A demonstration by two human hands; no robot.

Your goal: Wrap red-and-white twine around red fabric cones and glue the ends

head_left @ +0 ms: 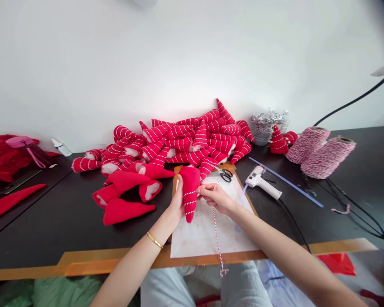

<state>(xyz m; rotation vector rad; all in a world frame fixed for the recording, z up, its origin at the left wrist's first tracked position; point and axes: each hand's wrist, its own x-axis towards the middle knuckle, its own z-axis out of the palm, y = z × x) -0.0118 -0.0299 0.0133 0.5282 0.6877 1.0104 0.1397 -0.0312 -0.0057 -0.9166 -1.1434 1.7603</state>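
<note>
My left hand (pixel 178 199) is wrapped round a red stuffed fabric cone (pixel 190 181), whose tip points down towards me. Rows of red-and-white twine circle the cone's lower half; its upper part is plain red. At the cone's right side, my right hand (pixel 216 197) pinches the twine between thumb and fingers. The loose end of the twine (pixel 216 238) hangs from that hand over the table's front edge. Beneath both hands lies a white sheet (pixel 192 243) on the table. Black-handled scissors (pixel 225 174) rest at the sheet's far edge.
Twine-wrapped cones (pixel 185 140) are heaped by the wall, with several plain red cones (pixel 124 212) in front. A white glue gun (pixel 263 182), a blue stick (pixel 288 182) and two twine spools (pixel 328 157) lie right. Red fabric (pixel 6 160) and a white bottle (pixel 61 147) are left.
</note>
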